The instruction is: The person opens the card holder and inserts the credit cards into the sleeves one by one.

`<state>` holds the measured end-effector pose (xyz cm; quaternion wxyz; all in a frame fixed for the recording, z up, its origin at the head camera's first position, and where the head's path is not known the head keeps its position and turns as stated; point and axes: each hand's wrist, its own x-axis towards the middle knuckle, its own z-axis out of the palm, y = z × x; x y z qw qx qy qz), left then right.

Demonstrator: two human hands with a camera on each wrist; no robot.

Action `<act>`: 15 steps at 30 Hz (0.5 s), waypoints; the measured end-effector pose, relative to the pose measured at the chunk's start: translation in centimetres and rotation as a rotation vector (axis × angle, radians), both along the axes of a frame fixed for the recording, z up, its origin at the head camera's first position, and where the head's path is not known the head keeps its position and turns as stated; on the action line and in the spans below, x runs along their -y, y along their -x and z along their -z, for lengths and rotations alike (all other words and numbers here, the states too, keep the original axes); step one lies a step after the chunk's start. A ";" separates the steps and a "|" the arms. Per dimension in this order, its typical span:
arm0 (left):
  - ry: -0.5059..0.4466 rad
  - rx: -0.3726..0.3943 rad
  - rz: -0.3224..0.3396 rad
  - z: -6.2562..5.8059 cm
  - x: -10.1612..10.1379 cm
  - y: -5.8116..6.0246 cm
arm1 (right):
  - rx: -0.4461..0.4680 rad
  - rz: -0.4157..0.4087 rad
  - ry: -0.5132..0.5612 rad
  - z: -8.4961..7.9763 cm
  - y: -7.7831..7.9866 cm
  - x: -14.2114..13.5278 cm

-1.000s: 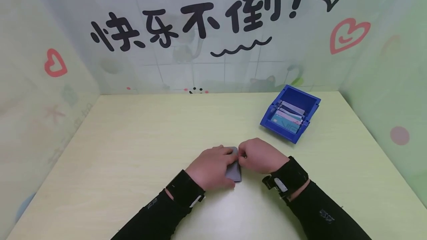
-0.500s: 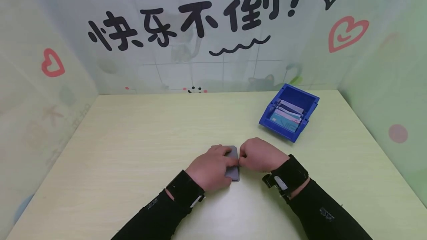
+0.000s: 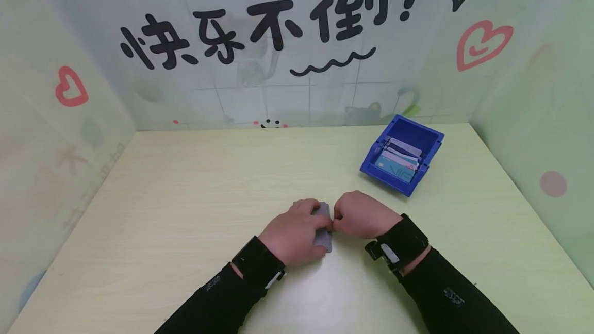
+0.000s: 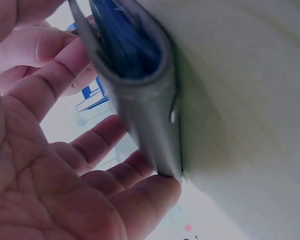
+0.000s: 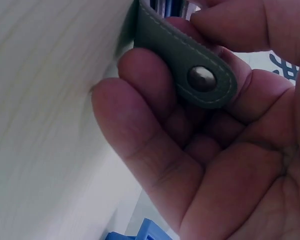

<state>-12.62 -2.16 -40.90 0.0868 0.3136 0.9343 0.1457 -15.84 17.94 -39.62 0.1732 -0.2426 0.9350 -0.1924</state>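
Note:
A grey leather card holder (image 3: 323, 239) lies on the table in front of me. My left hand (image 3: 293, 234) holds it from the left, fingers across its top and thumb at the near end. The left wrist view shows its folded spine (image 4: 142, 120) and blue contents (image 4: 132, 47) inside the open end. Against the right edge, my curled right hand (image 3: 364, 215) grips the holder's strap. In the right wrist view this stitched strap (image 5: 165, 50), with a round metal snap (image 5: 201, 79), sits among the fingers, its tip in front of the palm.
Behind my right hand, a blue plastic box (image 3: 402, 154) stands open on the pale wooden table (image 3: 204, 184), with several cards (image 3: 397, 163) in it. A printed cloth backdrop (image 3: 260, 92) encloses the table's back and sides.
My left index finger has shifted right across the card holder, up to the right hand's fingertips. The right hand keeps nearly the same place. The head view has tilted slightly.

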 end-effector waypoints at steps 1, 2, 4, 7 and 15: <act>-0.006 0.003 -0.002 0.0 0.0 0.0 | -0.006 -0.005 -0.003 0.0 0.0 0.0; -0.014 0.008 -0.004 0.0 0.0 0.1 | -0.011 -0.009 -0.006 0.1 0.0 0.0; -0.028 0.016 -0.004 0.0 0.0 0.1 | -0.019 -0.014 -0.011 0.2 0.1 0.0; -0.072 0.042 -0.004 -0.2 0.1 0.3 | -0.029 -0.021 -0.016 0.2 0.1 0.0; -0.176 0.134 -0.006 -0.7 0.8 0.8 | -0.037 -0.011 -0.045 0.3 0.3 -0.1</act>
